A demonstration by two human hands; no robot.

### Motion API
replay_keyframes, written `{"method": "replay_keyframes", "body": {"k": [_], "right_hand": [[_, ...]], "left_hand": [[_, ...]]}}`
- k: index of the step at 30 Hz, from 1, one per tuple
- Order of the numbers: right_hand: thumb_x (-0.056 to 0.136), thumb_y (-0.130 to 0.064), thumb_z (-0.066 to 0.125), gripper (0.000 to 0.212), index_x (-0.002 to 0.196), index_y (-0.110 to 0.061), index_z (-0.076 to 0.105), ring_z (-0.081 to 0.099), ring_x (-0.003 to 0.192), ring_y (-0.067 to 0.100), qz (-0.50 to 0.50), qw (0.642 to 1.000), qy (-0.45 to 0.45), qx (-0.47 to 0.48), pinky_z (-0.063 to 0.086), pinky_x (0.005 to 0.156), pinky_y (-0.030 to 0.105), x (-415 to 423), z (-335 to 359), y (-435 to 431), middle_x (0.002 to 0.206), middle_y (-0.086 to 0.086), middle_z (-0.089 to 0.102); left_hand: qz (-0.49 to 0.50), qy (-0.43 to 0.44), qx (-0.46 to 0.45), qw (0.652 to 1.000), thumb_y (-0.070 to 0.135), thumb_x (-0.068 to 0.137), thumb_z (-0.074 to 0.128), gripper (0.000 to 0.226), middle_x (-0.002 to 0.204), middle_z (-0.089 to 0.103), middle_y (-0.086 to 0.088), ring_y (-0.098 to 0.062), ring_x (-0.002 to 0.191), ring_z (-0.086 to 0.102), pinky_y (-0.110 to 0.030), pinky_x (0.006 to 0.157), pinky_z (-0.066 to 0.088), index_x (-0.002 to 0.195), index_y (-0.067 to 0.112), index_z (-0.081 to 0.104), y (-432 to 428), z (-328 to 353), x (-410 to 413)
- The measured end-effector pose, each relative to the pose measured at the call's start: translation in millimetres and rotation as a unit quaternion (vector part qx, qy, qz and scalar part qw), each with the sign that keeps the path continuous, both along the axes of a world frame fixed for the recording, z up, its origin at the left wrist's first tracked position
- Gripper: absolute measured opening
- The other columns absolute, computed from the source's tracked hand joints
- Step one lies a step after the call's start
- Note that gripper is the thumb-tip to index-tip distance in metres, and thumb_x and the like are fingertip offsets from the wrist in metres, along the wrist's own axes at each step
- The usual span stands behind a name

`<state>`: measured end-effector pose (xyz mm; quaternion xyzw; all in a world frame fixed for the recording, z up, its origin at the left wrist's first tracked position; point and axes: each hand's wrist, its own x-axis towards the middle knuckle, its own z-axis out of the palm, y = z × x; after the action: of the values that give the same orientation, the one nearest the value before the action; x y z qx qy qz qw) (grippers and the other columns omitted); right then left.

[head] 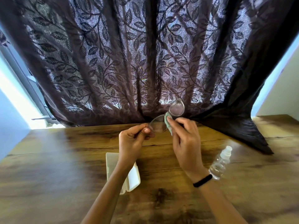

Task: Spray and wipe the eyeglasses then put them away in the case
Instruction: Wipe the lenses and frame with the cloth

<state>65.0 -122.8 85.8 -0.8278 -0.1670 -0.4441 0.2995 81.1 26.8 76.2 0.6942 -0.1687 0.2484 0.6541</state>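
Observation:
The clear-framed eyeglasses point(176, 108) are held up above the wooden table point(64, 159), tilted so one lens sits higher than the other. My left hand point(134, 139) pinches the outer edge of the lower lens. My right hand point(186, 139) presses a pale green cloth point(167, 122) against the frame near the bridge. The white glasses case point(131, 177) lies open on the table under my left forearm, partly hidden by it. A small clear spray bottle point(220, 162) lies on its side to the right of my right wrist.
A dark leaf-patterned curtain point(129, 62) hangs behind the table and drapes onto its far right corner. Bright window light comes in at the left. A black band sits on my right wrist.

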Motion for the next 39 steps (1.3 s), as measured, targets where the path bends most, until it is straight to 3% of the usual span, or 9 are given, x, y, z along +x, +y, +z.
{"method": "replay_keyframes", "body": {"k": [9, 13, 16, 19, 22, 26, 29, 35, 39], "right_hand": [[0.091, -0.006, 0.040, 0.036, 0.124, -0.004, 0.056, 0.045, 0.097, 0.017, 0.071, 0.994, 0.019, -0.077, 0.042, 0.092, 0.025, -11.6, 3.8, 22.5, 0.104, 0.008, 0.059], [0.091, -0.006, 0.041, 0.035, 0.121, -0.004, 0.058, 0.043, 0.097, 0.016, 0.067, 0.992, -0.012, -0.106, 0.043, 0.090, 0.026, -10.9, -1.3, 16.0, 0.108, -0.001, 0.046], [0.092, -0.007, 0.042, 0.032, 0.116, -0.003, 0.062, 0.045, 0.094, 0.017, 0.054, 0.990, -0.044, -0.126, 0.047, 0.084, 0.027, -10.0, -6.4, 7.2, 0.101, 0.005, 0.058], [0.092, -0.006, 0.043, 0.029, 0.112, -0.001, 0.064, 0.046, 0.090, 0.018, 0.030, 0.994, -0.061, -0.088, 0.044, 0.082, 0.023, -6.4, -6.9, -2.5, 0.092, 0.013, 0.065], [0.088, 0.001, 0.048, 0.029, 0.112, 0.000, 0.064, 0.046, 0.089, 0.017, 0.013, 0.998, -0.051, -0.017, 0.039, 0.083, 0.018, -2.4, 1.6, -6.6, 0.093, 0.014, 0.063], [0.087, 0.001, 0.045, 0.034, 0.117, 0.000, 0.061, 0.044, 0.096, 0.018, 0.025, 0.999, -0.026, -0.018, 0.038, 0.088, 0.018, -7.9, 13.4, 8.9, 0.101, 0.013, 0.062], [0.092, -0.005, 0.038, 0.035, 0.121, -0.002, 0.058, 0.043, 0.099, 0.018, 0.054, 0.997, -0.020, -0.059, 0.041, 0.093, 0.024, -16.5, 12.1, 24.3, 0.105, 0.009, 0.057], [0.094, -0.006, 0.041, 0.031, 0.118, -0.003, 0.060, 0.043, 0.094, 0.018, 0.048, 0.989, -0.064, -0.122, 0.044, 0.084, 0.027, -13.9, -0.3, 11.6, 0.107, 0.000, 0.044], [0.091, -0.004, 0.046, 0.029, 0.114, -0.001, 0.062, 0.044, 0.091, 0.020, 0.012, 0.992, -0.088, -0.094, 0.043, 0.081, 0.025, -3.8, -5.1, -2.4, 0.103, 0.004, 0.053]], "left_hand": [[0.020, -0.017, -0.033, 0.999, 0.001, 0.081, 0.058, 0.034, 0.073, 0.070, 0.028, 0.007, 0.069, 0.065, -0.009, 0.063, 0.050, 0.088, 0.034, 0.068, -6.9, 3.0, -0.1], [0.026, -0.017, -0.030, 0.999, 0.008, 0.079, 0.058, 0.037, 0.067, 0.070, 0.022, 0.002, 0.062, 0.062, -0.015, 0.061, 0.053, 0.078, 0.042, 0.071, -4.2, 0.5, -2.2], [0.021, -0.015, -0.042, 0.999, 0.008, 0.080, 0.059, 0.031, 0.069, 0.072, 0.018, -0.002, 0.062, 0.064, -0.019, 0.061, 0.055, 0.081, 0.037, 0.070, -2.2, -1.5, -2.4], [0.017, -0.018, -0.043, 0.999, 0.011, 0.082, 0.058, 0.021, 0.066, 0.072, 0.015, -0.006, 0.062, 0.069, -0.020, 0.060, 0.056, 0.082, 0.029, 0.070, -3.1, -1.1, -4.4], [0.018, -0.042, -0.031, 0.998, 0.013, 0.084, 0.057, 0.026, 0.066, 0.072, 0.013, -0.011, 0.062, 0.070, -0.021, 0.058, 0.056, 0.081, 0.036, 0.070, -4.3, 1.9, -6.4], [0.032, -0.062, -0.015, 0.997, 0.010, 0.083, 0.058, 0.032, 0.067, 0.071, 0.020, -0.005, 0.062, 0.069, -0.020, 0.057, 0.056, 0.085, 0.039, 0.071, -10.8, 6.2, -6.3], [0.052, -0.070, -0.033, 0.996, 0.006, 0.081, 0.059, 0.026, 0.068, 0.069, 0.024, 0.002, 0.063, 0.065, -0.013, 0.059, 0.052, 0.091, 0.028, 0.069, -9.5, 6.9, -5.7], [0.039, -0.055, -0.045, 0.997, 0.015, 0.080, 0.061, 0.014, 0.067, 0.071, 0.017, -0.002, 0.063, 0.066, -0.017, 0.059, 0.054, 0.092, 0.019, 0.067, -1.8, 9.7, -8.1], [0.021, -0.050, -0.035, 0.998, 0.016, 0.082, 0.056, 0.017, 0.067, 0.070, 0.005, -0.009, 0.063, 0.070, -0.021, 0.060, 0.056, 0.091, 0.008, 0.067, 0.4, 12.1, -5.2]]}}
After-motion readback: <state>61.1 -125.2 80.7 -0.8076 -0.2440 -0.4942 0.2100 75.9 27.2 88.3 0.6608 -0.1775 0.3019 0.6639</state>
